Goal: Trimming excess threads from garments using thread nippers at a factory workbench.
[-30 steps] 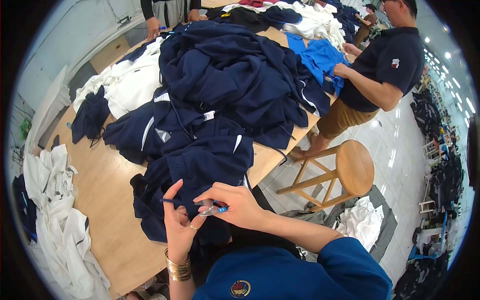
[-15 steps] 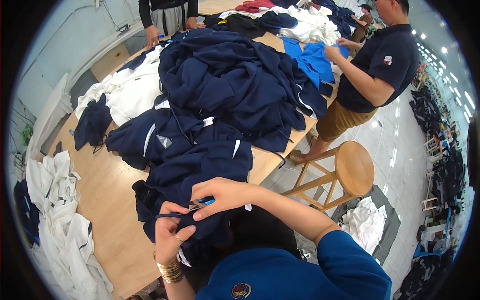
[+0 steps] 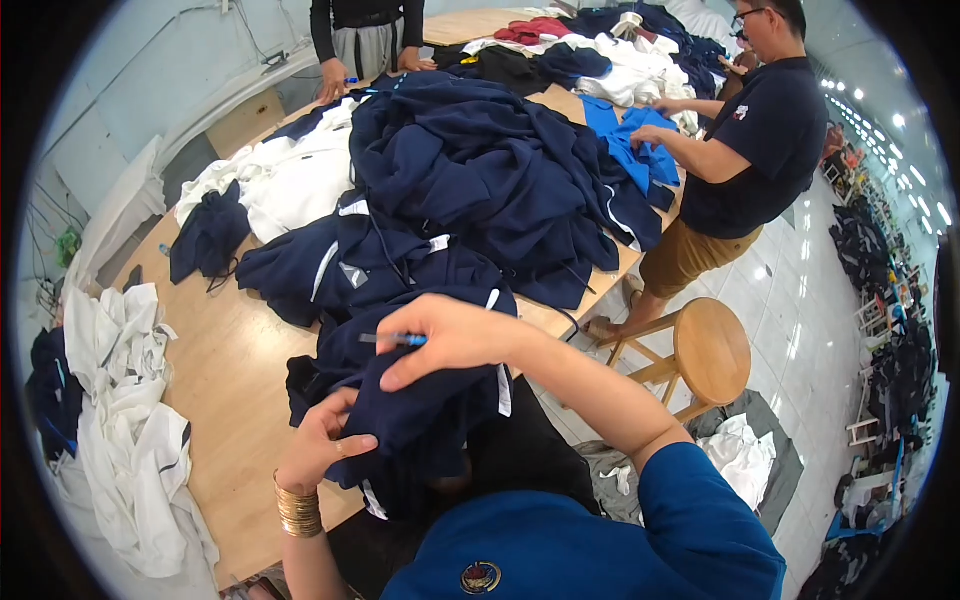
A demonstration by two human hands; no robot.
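Note:
My right hand (image 3: 455, 335) is closed around small thread snips (image 3: 398, 340) with blue handles and short metal blades pointing left. It is above a navy garment (image 3: 430, 410) with white strips, bunched at the table's near edge and over my lap. Lower and to the left, my left hand (image 3: 312, 445) grips a fold of this garment between thumb and fingers; gold bangles ring its wrist. Some fingertips of that hand are hidden by the cloth.
A large heap of navy garments (image 3: 480, 160) covers the table's middle, with white clothes (image 3: 310, 180) beside it. More white cloth (image 3: 130, 430) hangs at the left. A wooden stool (image 3: 712, 345) stands right. One person (image 3: 765, 130) handles blue cloth; another (image 3: 365, 50) stands across.
My right hand has lifted up and away from my left with the snips. My left hand has moved down and left, and the cord between its fingers no longer shows.

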